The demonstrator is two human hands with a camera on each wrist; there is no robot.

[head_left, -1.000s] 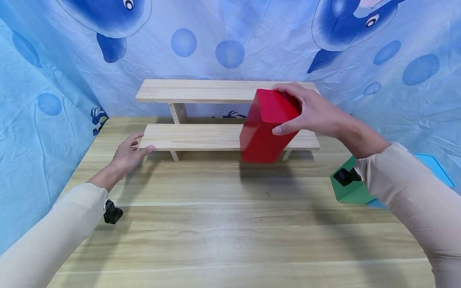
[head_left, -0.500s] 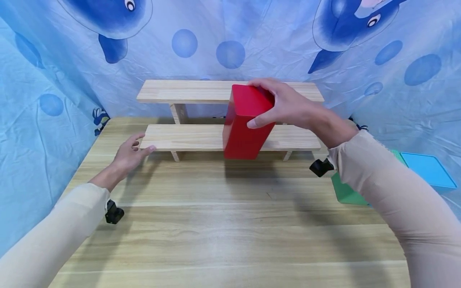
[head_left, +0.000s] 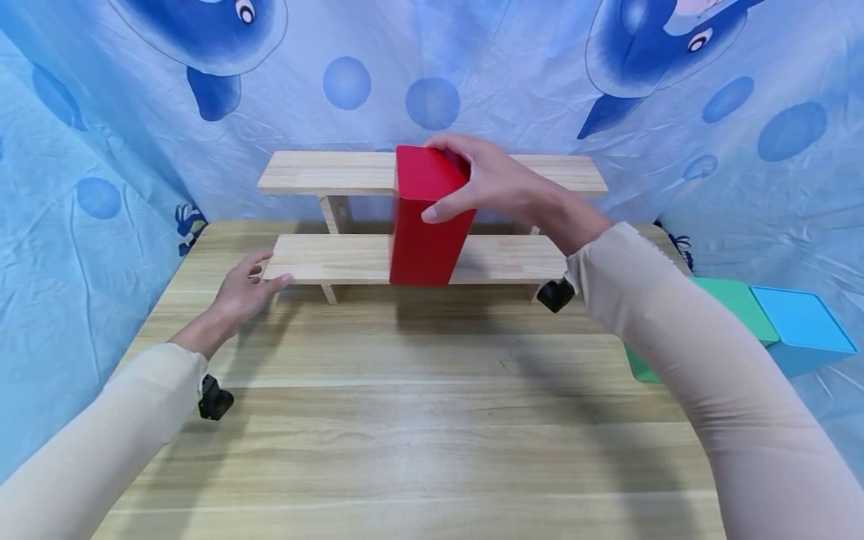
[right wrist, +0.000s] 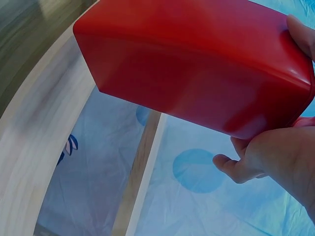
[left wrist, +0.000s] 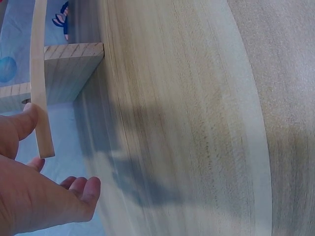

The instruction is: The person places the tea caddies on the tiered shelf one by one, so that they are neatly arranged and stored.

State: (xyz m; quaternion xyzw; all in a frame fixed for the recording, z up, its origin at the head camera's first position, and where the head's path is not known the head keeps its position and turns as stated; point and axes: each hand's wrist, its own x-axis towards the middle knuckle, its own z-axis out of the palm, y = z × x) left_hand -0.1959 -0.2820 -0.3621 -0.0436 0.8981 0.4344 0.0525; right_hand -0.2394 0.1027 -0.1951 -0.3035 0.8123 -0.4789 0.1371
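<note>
The right hand (head_left: 496, 180) grips the top of the red box (head_left: 432, 244) between thumb and fingers. The box stands roughly upright at the middle of the lower shelf (head_left: 327, 257); base contact cannot be determined. The left hand (head_left: 238, 294), fingers loosely spread, is positioned at that shelf's left end. Green box (head_left: 736, 301) and blue box (head_left: 799, 319) sit side by side at right.

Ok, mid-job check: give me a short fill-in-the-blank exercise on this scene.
1. The right hand grips a tall box coloured ____.
2. The left hand is at the ____ end of the lower shelf.
3. In the head view, the blue box stands to the ____ of the green box.

Missing words: red; left; right.
</note>
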